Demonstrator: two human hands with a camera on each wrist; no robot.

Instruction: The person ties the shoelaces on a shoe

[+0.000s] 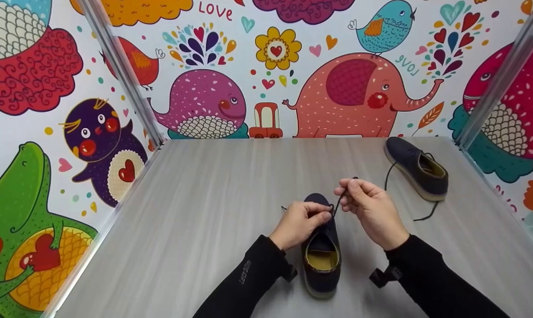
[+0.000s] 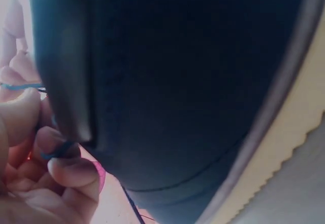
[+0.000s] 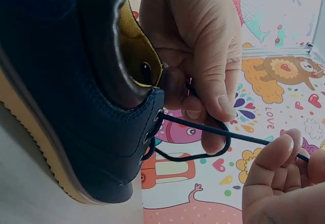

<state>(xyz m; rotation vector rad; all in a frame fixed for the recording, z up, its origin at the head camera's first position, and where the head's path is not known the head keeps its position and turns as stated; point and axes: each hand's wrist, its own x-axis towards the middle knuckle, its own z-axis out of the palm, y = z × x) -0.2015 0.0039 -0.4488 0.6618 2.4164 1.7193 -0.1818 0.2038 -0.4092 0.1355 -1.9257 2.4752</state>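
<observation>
The navy lace-up shoe (image 1: 321, 247) is placed on the grey wood-grain tabletop (image 1: 196, 229), with its toe (image 1: 315, 197) pointed to the printed back wall (image 1: 271, 84). By the right hand (image 1: 372, 210) the dark shoelace (image 3: 249, 138) is pinched between thumb and fingers, and from the shoe to this hand it is stretched straight. The grip of the left hand (image 1: 301, 222) is narrow, and a loop of the same lace appears to be held in it; the exact contact is partly hidden.

Concerning the progress, the lace is seen passed through several eyelets (image 3: 158, 116), so the threading is judged to be well advanced. No finished bow is seen, therefore the tying is judged to be not yet done. On the second shoe (image 1: 414, 168), at the far right, the lace ends (image 1: 429, 216) are left loose.

Concerning the room, the widest stretch is found at the left, until the printed left wall (image 1: 56, 194). At the right, movement is more limited by the second shoe.
</observation>
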